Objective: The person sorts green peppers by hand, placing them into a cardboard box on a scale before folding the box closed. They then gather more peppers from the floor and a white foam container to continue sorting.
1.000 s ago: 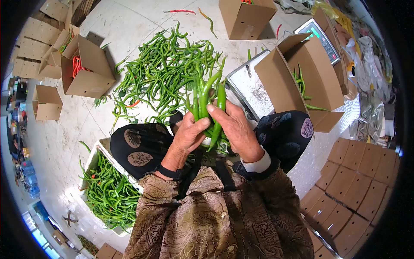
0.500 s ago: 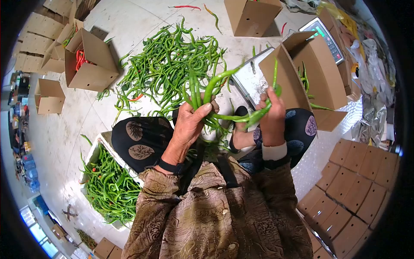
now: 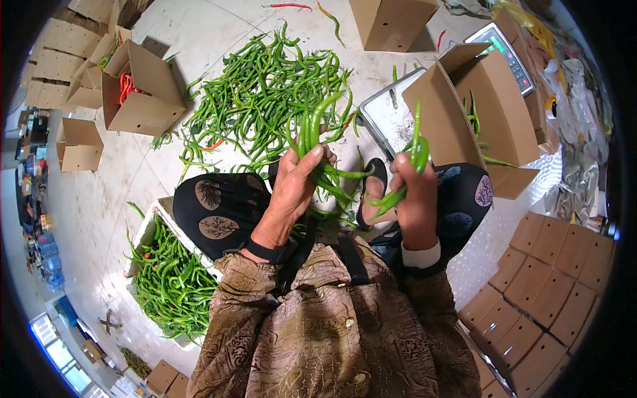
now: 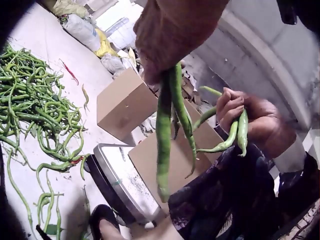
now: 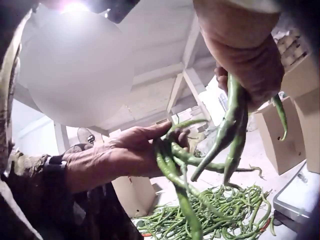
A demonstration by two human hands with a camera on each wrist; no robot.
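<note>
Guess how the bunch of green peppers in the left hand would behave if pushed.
The bunch of green peppers in the left hand would probably feel fairly stiff, since the peppers jut out without drooping. Shiny skins suggest they may slip over one another. Being long and curved, they'd likely splay rather than roll far.

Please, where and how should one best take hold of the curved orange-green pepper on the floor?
I would grip the curved pepper at mid-length, coming from above, fingers across its width. It is long, thin and lies flat, and it is apart from the green pile, so both long sides look free.
</note>
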